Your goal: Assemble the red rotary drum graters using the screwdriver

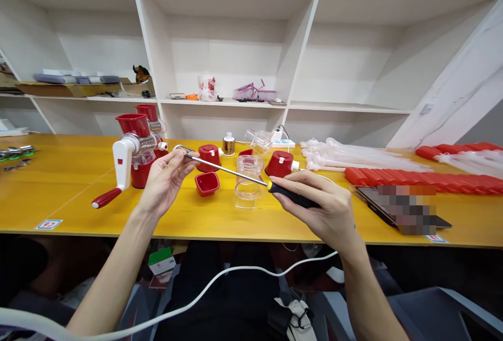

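Black-handled screwdriver (251,179): held above the worktop (196,220), fingers of the right hand (328,204) wrapped around its handle. Fingers of the left hand (163,179) pinch a small metal part (184,149), partly hidden, at the tip. Sideways pressure could slip the tip into them. Clear housing (250,165) and red cup (207,184) stand beyond the shaft, possibly obstructing its lowering.

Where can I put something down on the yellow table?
Try the yellow table between the metal pieces at far left and the crank grinder, or the strip between the red tub and the front edge. It's crowded behind that tub, with red bases and clear plastic parts, and on the right with red plastic and whitish plastic.
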Available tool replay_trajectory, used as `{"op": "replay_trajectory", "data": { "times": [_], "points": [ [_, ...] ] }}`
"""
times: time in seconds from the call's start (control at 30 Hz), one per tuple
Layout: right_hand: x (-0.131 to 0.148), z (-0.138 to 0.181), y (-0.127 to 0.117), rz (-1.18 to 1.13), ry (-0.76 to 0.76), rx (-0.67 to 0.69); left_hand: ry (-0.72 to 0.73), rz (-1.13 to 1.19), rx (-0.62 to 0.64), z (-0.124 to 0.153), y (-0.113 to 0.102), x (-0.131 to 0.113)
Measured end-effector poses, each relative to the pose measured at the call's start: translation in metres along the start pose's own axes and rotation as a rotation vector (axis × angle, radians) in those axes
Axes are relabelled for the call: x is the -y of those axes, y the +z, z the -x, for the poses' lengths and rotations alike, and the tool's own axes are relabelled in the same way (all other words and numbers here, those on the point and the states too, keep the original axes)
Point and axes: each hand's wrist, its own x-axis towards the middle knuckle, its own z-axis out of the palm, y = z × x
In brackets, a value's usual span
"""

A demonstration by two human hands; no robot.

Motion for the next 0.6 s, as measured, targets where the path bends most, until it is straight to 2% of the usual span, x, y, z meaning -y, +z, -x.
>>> {"op": "replay_trajectory", "data": {
  "times": [0.2,0.43,0.6],
  "points": [
    [-0.001,0.002,0.002,-0.004,0.042,0.028,0.075,-0.164,-0.022,-0.002,-0.002,0.003],
    [-0.001,0.001,0.004,-0.091,0.076,0.04,0.161,-0.248,-0.05,-0.001,0.003,0.003],
    [-0.008,-0.001,0.01,-0.234,0.209,0.097,0.276,-0.262,-0.094,0.003,0.009,0.004]
  ]
}}
